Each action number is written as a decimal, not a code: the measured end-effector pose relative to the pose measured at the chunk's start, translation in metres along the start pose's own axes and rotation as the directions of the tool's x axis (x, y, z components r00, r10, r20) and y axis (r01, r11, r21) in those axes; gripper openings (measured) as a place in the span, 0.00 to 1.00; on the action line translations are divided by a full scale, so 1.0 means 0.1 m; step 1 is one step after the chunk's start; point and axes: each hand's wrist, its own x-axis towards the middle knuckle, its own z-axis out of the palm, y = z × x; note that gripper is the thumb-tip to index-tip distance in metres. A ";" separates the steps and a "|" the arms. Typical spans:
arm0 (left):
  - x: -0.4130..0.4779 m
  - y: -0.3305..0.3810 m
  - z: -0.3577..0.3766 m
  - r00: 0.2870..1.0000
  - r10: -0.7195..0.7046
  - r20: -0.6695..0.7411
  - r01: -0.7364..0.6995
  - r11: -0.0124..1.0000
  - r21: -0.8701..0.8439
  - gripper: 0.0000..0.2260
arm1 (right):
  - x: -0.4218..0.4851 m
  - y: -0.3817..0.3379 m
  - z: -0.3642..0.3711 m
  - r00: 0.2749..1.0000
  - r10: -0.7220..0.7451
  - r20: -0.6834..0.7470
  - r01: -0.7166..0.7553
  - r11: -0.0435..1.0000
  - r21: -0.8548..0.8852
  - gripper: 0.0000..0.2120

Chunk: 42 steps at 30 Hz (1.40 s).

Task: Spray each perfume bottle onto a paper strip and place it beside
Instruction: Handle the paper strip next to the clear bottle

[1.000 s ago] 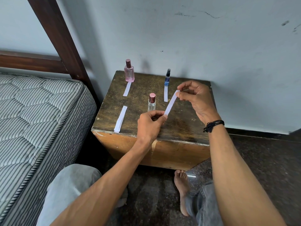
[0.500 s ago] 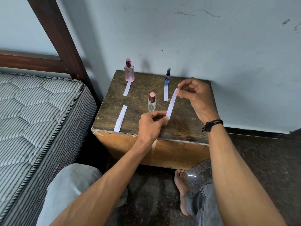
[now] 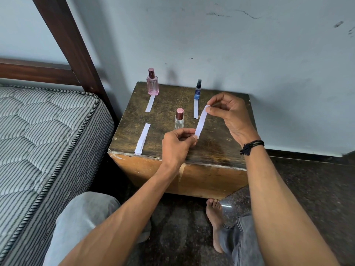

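Three perfume bottles stand on a worn wooden box [image 3: 215, 148]: a pink bottle [image 3: 152, 84] at the back left, a slim blue bottle [image 3: 197, 91] at the back middle, and a clear bottle with a pink cap [image 3: 179, 120] nearer me. A white paper strip [image 3: 150, 103] lies in front of the pink bottle, another strip [image 3: 196, 110] in front of the blue one. I hold a third strip [image 3: 200, 121] stretched above the box, just right of the clear bottle. My left hand [image 3: 177, 144] pinches its near end and my right hand [image 3: 228, 114] pinches its far end.
A small stack of spare strips [image 3: 143, 138] lies near the box's front left edge. A striped mattress [image 3: 42, 143] and dark bed frame [image 3: 71, 45] stand to the left. The wall rises right behind the box. My knees and a bare foot [image 3: 215, 217] rest on the dark floor.
Both hands have stayed on the strip with only a slight shift; the strip has kept its place right of the clear bottle. The bottles and other strips have not moved.
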 end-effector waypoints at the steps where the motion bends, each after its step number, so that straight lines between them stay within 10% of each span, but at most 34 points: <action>1: 0.00 0.01 0.00 1.000 0.011 -0.016 -0.010 1.000 0.013 0.08 | 0.00 0.01 0.00 1.000 0.003 0.014 -0.003 1.000 -0.008 0.11; 42: 0.00 -0.01 0.01 0.998 0.061 -0.014 -0.061 0.998 0.014 0.09 | 0.01 0.00 0.01 0.990 -0.054 -0.128 0.041 0.994 -0.101 0.13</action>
